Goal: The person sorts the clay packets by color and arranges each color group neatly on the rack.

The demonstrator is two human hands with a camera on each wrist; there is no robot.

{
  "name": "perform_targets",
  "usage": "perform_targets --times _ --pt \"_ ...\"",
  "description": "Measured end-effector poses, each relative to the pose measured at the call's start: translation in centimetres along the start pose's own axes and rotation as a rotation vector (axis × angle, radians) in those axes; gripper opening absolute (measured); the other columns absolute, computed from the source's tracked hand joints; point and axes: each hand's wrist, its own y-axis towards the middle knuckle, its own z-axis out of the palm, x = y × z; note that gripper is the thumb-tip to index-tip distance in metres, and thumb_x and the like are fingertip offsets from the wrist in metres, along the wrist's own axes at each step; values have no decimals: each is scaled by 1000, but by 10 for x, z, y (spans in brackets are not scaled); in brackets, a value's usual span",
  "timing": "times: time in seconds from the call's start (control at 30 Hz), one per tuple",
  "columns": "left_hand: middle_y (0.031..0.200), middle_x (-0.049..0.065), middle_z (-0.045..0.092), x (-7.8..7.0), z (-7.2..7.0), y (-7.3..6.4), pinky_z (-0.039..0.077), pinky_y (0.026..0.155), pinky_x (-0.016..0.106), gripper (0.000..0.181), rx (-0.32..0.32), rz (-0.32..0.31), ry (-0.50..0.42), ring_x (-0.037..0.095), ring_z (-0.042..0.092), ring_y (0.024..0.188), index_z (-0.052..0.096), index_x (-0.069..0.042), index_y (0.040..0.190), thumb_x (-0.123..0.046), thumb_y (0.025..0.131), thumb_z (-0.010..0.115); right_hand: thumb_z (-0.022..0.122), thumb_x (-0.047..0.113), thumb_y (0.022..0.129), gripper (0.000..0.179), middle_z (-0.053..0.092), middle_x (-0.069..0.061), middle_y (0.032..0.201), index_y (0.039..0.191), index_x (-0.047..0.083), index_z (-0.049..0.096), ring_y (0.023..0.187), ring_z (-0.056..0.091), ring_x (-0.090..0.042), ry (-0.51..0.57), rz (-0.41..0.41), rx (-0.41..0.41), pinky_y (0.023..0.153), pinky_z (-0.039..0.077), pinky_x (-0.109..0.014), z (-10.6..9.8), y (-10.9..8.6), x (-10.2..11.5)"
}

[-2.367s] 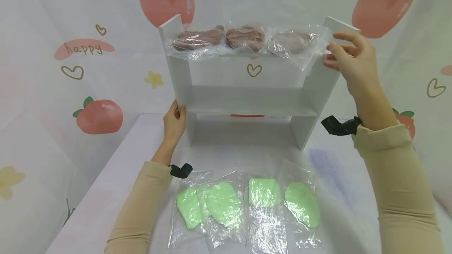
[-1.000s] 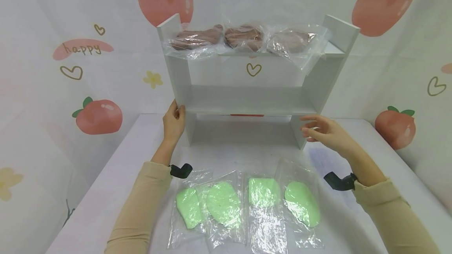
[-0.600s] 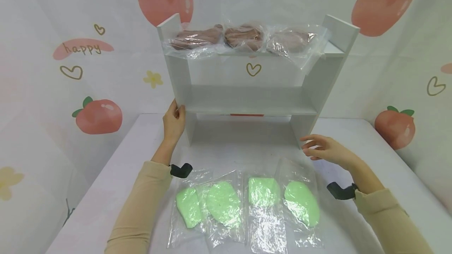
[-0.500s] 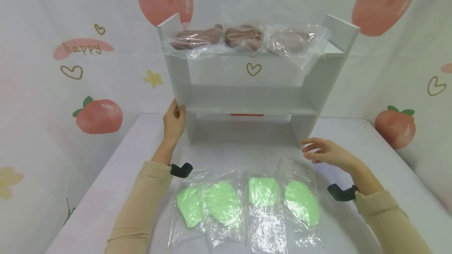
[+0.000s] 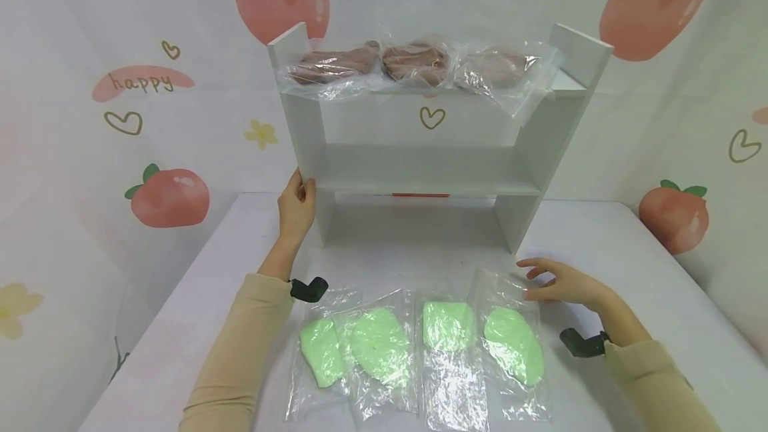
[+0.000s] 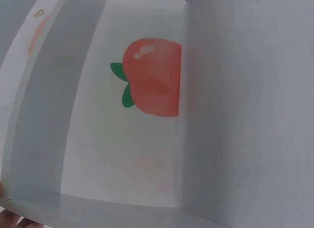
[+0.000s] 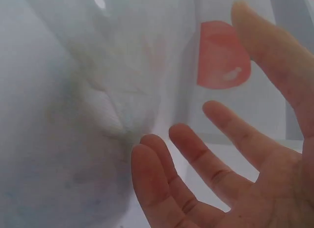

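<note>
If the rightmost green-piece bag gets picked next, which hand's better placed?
Right, most likely: the right hand is open at the upper right edge of the rightmost bag. The left hand is farther off, gripping the white shelf.

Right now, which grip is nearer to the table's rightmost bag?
Right: the right grip is at the far right corner of the bag, contact unclear; the left grip is farther left, holding the white shelf.

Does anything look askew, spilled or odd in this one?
Slightly: on the top board of the white shelf unit, the rightmost bag lies askew, a clear corner drooping below the front edge. Nothing visibly spilled or damaged.
</note>
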Motion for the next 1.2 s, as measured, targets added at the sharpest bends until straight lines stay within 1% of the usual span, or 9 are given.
perform_targets --times 0.13,0.23,0.33,0.5,0.73,0.83,0.97,1.07,1.2 --pt "138 25 47 15 2 6 44 105 44 42 -15 7 6 41 47 125 39 -1 140 -8 98 42 75 27 78 74 50 -22 120 138 3 39 87 59 -17 -11 -20 16 75 44 -26 7 -2 -4" --pt "137 24 48 20 3 7 46 104 43 42 -27 22 19 40 49 124 41 -3 139 -9 98 42 77 27 75 79 47 -23 121 139 3 37 81 52 -12 -9 -40 28 71 41 -21 13 -2 -7" --pt "136 25 49 21 3 7 46 103 44 42 -31 31 19 41 49 123 41 -3 139 -9 98 42 79 26 72 84 43 -25 122 140 3 35 77 47 -11 -18 -70 32 66 39 -18 18 -3 -7" --pt "136 25 49 20 3 6 46 103 44 42 -29 29 16 41 49 124 41 -3 139 -9 98 42 82 25 68 92 35 -32 126 142 5 31 76 39 -14 -37 -121 37 61 37 -18 26 -5 -4" --pt "136 24 49 20 2 7 46 103 44 42 -23 23 19 40 50 124 41 -3 139 -10 98 43 83 26 65 93 30 -23 115 141 6 32 71 36 -11 -42 -148 26 57 38 -18 35 -8 3" --pt "136 24 48 21 2 7 46 103 43 42 -25 24 18 40 50 124 41 -3 139 -9 98 42 82 25 65 89 29 -25 119 140 8 35 71 37 -12 -40 -138 33 57 39 -18 37 -9 6" --pt "137 24 48 21 2 8 46 104 43 42 -24 19 14 39 49 124 40 -4 140 -10 98 43 81 24 68 83 30 -33 122 138 8 38 73 40 -14 -25 -137 64 59 40 -20 39 -9 9" --pt "138 24 48 20 2 7 46 104 43 43 -20 14 11 39 49 125 40 -4 140 -10 98 43 79 24 71 79 32 -38 123 136 6 39 67 39 -9 -13 -153 91 56 40 -19 40 -9 8" --pt "137 24 48 20 2 7 46 104 43 42 -18 16 13 39 49 125 40 -3 140 -10 98 42 78 24 73 72 48 -29 108 133 5 43 58 35 -1 -26 -181 111 51 37 -17 40 -7 7"
